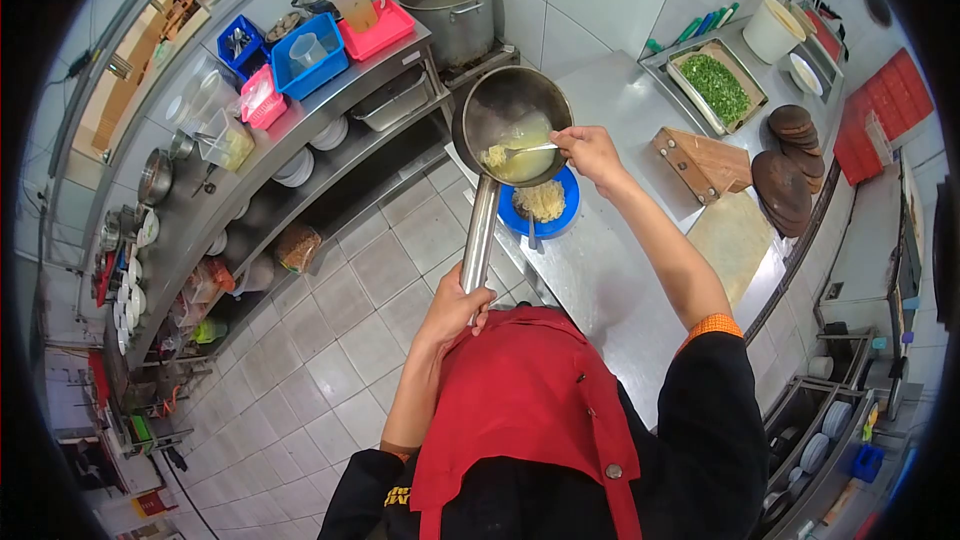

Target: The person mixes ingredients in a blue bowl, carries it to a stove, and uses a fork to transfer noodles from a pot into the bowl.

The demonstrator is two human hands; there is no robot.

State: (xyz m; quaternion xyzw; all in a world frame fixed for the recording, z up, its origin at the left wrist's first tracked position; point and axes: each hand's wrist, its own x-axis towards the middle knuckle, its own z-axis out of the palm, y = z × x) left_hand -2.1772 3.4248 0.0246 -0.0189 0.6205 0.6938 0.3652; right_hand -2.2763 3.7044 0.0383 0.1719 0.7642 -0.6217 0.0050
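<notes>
My left hand (pixel 455 305) is wrapped round the long metal handle of a saucepan (pixel 487 100). The pan is held tilted over the counter, with pale yellowish broth and some noodles (pixel 495 155) inside. Pinched in my right hand (pixel 592 154) is a spoon (pixel 530 149), its bowl end reaching into the pan near the noodles. Just below the pan's rim, a blue bowl (pixel 567 217) stands on the metal counter and holds more noodles (pixel 541 200). Another utensil (pixel 532 230) leans out of that bowl toward me. The pan hides the bowl's far left part.
A tray of chopped greens (pixel 712 85), a wooden block (pixel 700 162), dark round boards (pixel 782 190) and a cutting board (pixel 733 240) lie to the right. A large stock pot (pixel 447 15) stands behind. At left, a shelf carries a blue basket (pixel 310 55) and a pink tray (pixel 385 28).
</notes>
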